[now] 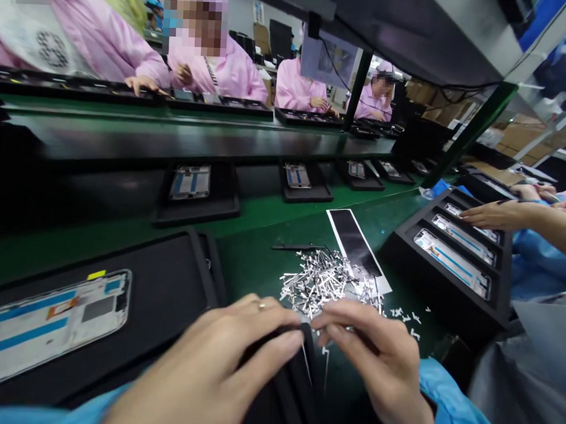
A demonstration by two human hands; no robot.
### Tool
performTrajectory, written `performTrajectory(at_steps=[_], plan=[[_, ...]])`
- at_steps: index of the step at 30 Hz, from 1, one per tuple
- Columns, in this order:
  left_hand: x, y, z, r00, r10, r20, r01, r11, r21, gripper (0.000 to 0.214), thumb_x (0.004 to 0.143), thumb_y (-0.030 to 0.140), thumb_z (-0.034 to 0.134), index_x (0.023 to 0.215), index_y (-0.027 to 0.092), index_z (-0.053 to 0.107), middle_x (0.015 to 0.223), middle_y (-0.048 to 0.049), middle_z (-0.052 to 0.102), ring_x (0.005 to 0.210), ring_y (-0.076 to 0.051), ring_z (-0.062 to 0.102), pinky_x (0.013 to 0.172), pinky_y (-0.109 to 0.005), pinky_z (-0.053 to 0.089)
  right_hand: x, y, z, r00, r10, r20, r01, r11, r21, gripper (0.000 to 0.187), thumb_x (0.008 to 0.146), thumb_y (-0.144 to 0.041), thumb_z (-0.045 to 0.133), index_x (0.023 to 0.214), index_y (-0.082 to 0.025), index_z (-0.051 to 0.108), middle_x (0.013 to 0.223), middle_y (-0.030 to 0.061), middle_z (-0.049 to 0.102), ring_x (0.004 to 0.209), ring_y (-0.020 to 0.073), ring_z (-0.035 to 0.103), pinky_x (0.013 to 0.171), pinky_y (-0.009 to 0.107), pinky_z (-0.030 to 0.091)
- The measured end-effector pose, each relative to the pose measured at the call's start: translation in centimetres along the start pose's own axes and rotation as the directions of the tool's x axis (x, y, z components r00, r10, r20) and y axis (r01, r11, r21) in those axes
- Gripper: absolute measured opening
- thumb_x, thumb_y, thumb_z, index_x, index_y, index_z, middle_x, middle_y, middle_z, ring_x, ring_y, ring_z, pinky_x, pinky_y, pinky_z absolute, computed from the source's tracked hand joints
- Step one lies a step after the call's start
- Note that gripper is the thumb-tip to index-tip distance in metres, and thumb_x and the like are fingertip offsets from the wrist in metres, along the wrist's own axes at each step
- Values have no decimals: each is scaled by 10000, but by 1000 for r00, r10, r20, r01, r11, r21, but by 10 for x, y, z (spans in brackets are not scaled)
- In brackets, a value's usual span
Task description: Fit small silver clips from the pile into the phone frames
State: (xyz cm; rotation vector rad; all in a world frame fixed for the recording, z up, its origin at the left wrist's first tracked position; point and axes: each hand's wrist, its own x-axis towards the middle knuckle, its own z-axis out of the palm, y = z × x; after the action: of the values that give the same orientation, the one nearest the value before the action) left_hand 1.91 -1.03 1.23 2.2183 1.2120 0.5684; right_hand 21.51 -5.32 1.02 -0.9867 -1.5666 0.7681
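Observation:
My left hand (230, 350) reaches in from the bottom, thumb and fingers pinched at the edge of a black tray. My right hand (375, 350) faces it, its thumb and fingertips also closed, almost touching the left fingertips. What either pinch holds is too small and hidden to make out. Just beyond the hands lies a heap of small black and white strips (320, 279). A phone frame (57, 327) with blue strips and a yellow tab rests on a black tray (167, 276) at my left.
Behind the heap are a dark tool (298, 247) and a white-edged black sheet (356, 243). Phone frames on trays (225, 200) line the green conveyor. At right, a co-worker's hand (503, 215) is over a slotted black tray (499, 303). People in pink work opposite.

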Motion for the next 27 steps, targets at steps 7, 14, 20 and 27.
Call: performTrajectory(at_steps=[7, 14, 20, 27], plan=[[53, 56, -1, 849, -36, 528, 352, 783, -513, 347, 634, 479, 518, 475, 171, 525, 464, 7, 530, 493, -115, 466, 528, -219, 379, -6, -1, -14, 972, -235, -21, 227, 958, -177, 436, 829, 2, 484, 1189, -245, 482, 993, -1, 621, 864, 141, 589, 825, 273, 475], [42, 44, 9, 960, -140, 242, 233, 879, -415, 332, 722, 415, 455, 501, 181, 534, 507, 34, 532, 525, -100, 494, 524, -182, 365, -6, 11, -15, 983, 160, -92, -151, 984, 92, 92, 822, -216, 583, 908, -221, 615, 807, -8, 585, 756, 138, 540, 692, 245, 418], [36, 34, 19, 990, 137, 26, -130, 973, -192, 118, 756, 334, 557, 695, 253, 619, 678, 81, 649, 668, -94, 609, 652, -135, 441, 0, 9, -17, 977, 210, -45, -204, 973, 111, 131, 827, -180, 553, 710, -177, 613, 652, -31, 536, 620, 96, 483, 604, 206, 363], [39, 37, 18, 957, 286, -53, -291, 943, -162, 121, 794, 228, 498, 700, 255, 569, 693, 96, 600, 630, -55, 572, 589, -121, 428, -4, 10, -16, 952, 304, 38, -302, 911, 282, 143, 809, -193, 563, 703, -150, 650, 660, 7, 586, 637, 112, 505, 635, 223, 375]])
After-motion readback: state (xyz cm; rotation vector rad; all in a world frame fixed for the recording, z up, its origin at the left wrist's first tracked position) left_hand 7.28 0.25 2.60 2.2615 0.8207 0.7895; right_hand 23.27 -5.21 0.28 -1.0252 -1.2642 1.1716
